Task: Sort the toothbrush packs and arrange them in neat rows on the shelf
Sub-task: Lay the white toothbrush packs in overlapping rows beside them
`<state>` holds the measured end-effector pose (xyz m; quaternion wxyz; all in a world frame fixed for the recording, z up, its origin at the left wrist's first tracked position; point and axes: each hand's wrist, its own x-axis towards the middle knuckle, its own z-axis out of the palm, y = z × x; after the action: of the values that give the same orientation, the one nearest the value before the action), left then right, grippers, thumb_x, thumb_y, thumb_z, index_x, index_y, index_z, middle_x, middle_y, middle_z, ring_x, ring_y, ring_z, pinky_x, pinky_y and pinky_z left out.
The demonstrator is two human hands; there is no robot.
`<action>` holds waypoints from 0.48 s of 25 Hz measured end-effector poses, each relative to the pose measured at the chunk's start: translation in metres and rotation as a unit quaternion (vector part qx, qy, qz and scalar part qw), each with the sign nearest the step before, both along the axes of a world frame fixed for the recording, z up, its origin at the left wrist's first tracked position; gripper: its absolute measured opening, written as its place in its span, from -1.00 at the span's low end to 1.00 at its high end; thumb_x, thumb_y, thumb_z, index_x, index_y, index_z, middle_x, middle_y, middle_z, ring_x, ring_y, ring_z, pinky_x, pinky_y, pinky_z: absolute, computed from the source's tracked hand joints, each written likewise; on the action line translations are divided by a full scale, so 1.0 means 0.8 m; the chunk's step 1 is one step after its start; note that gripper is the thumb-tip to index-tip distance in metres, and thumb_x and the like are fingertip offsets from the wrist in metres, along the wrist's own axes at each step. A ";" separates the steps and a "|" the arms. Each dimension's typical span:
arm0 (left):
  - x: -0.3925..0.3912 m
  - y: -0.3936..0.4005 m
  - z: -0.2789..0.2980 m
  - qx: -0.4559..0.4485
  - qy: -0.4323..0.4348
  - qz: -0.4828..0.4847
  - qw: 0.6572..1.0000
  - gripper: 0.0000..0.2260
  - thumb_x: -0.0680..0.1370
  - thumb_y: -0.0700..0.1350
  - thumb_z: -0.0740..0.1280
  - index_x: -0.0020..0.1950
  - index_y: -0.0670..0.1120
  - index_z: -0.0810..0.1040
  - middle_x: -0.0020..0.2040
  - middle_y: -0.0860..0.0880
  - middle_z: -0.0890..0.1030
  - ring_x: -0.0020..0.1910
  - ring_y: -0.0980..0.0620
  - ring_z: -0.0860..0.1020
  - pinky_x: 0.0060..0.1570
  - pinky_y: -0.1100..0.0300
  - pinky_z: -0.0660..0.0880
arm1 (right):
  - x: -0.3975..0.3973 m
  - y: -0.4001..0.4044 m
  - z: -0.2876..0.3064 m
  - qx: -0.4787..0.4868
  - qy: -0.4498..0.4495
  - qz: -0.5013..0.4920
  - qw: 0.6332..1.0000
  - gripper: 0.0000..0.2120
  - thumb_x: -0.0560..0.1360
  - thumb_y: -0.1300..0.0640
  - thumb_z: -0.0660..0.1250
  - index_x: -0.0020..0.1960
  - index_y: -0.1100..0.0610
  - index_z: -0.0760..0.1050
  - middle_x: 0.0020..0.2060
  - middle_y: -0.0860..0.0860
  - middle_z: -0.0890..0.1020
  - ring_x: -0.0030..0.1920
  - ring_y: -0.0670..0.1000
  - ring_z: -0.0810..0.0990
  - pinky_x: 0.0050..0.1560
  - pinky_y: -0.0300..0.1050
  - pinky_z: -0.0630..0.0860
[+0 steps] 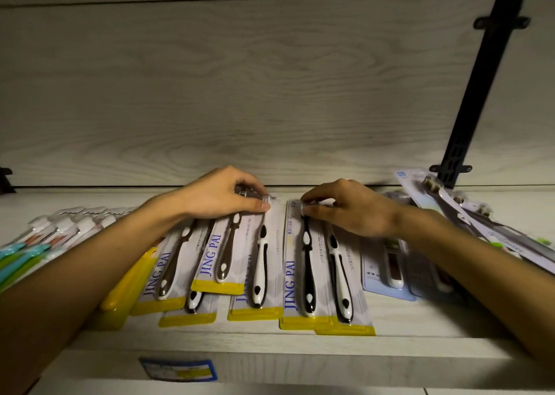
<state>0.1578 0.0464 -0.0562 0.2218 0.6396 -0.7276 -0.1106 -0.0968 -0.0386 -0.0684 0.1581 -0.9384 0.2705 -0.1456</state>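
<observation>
Head view of a shelf (270, 339) bearing toothbrush packs, both bare hands at work on the far ends of the packs. The left hand (222, 195) lies over the top ends of a fanned, overlapping group of JING PAI packs (210, 259); its fingers are curled down over the bristle end and its thumb presses flat on the card, so it grips the top edge of the uppermost packs. The right hand (351, 207) sits on the top end of a separate two-brush pack (318, 274), which lies just beside the fanned group; its fingertips and thumb are bent and pinch the pack's upper edge.

Every pack in the middle lies with its long axis running from the shelf's front edge towards the back panel (240, 94), yellow foot nearest the viewer and brush head under the fingers. The left group leans askew, feet stepped at uneven depths; the right pack lies nearly straight. The right hand is the nearer to this straight pack, the left to the skewed ones.

Judged from this layout, sorting is partly done: the coming move probably calls for drawing the skewed packs parallel to the straight one. Light blue packs (387, 277) lie partly beneath the right forearm, with further packs (450, 202) at the right end and coloured brushes (33, 244) at the left.
</observation>
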 end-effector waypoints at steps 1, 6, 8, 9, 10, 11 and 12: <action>-0.005 0.001 -0.001 -0.007 0.009 -0.006 1.000 -0.72 0.49 0.08 0.50 0.17 0.06 0.69 0.05 0.17 0.70 0.05 0.25 0.62 0.23 0.10 0.52 | 0.000 -0.002 0.000 0.018 -0.008 -0.006 1.000 -0.66 0.61 -0.07 0.26 0.29 0.05 0.58 0.21 -0.05 0.64 0.21 -0.06 0.57 0.29 -0.02 0.49; -0.031 0.002 -0.014 -0.024 0.028 -0.037 0.999 -0.75 0.48 0.10 0.50 0.12 0.08 0.70 0.01 0.18 0.70 0.05 0.20 0.63 0.19 -0.02 0.54 | -0.001 -0.005 0.001 0.065 -0.032 -0.016 0.997 -0.66 0.62 -0.01 0.26 0.37 0.00 0.52 0.28 -0.11 0.59 0.27 -0.10 0.53 0.37 -0.04 0.43; -0.032 0.002 -0.015 -0.032 0.012 -0.036 0.999 -0.74 0.48 0.14 0.48 0.12 0.10 0.70 0.01 0.20 0.70 0.05 0.24 0.62 0.18 -0.01 0.55 | -0.001 -0.005 0.001 0.059 -0.027 -0.010 0.998 -0.68 0.61 -0.03 0.27 0.34 -0.02 0.55 0.26 -0.12 0.60 0.25 -0.12 0.54 0.34 -0.05 0.46; -0.032 0.003 -0.014 -0.034 0.001 -0.036 0.999 -0.72 0.48 0.18 0.46 0.14 0.11 0.69 0.03 0.21 0.69 0.06 0.24 0.62 0.18 0.00 0.55 | -0.001 -0.005 0.000 0.055 -0.026 -0.010 0.998 -0.68 0.61 -0.04 0.27 0.33 -0.03 0.55 0.25 -0.12 0.60 0.24 -0.12 0.54 0.33 -0.06 0.47; -0.032 0.004 -0.013 -0.030 -0.009 -0.038 0.999 -0.66 0.48 0.23 0.43 0.18 0.12 0.67 0.07 0.21 0.69 0.09 0.24 0.61 0.20 0.00 0.54 | -0.001 -0.005 -0.001 0.049 -0.025 -0.010 0.998 -0.67 0.61 -0.05 0.27 0.34 -0.02 0.54 0.25 -0.11 0.60 0.24 -0.11 0.54 0.31 -0.06 0.48; -0.031 0.005 -0.009 -0.017 -0.022 -0.039 0.999 -0.56 0.48 0.29 0.37 0.26 0.10 0.64 0.16 0.18 0.67 0.15 0.22 0.59 0.25 0.01 0.53 | -0.001 -0.005 -0.002 0.037 -0.023 -0.010 0.999 -0.66 0.61 -0.06 0.27 0.35 -0.01 0.53 0.25 -0.10 0.60 0.23 -0.11 0.55 0.30 -0.07 0.49; -0.028 0.006 -0.004 -0.001 -0.038 -0.034 0.999 -0.44 0.46 0.34 0.30 0.36 0.08 0.57 0.26 0.13 0.63 0.21 0.18 0.57 0.30 0.02 0.50 | 0.000 -0.004 -0.003 0.020 -0.018 -0.009 1.000 -0.65 0.61 -0.06 0.26 0.36 0.01 0.52 0.26 -0.08 0.60 0.23 -0.10 0.55 0.28 -0.08 0.50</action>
<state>0.1356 0.0515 -0.0590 0.1903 0.6181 -0.7570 -0.0933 -0.0971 -0.0418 -0.0705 0.1804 -0.9299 0.2788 -0.1580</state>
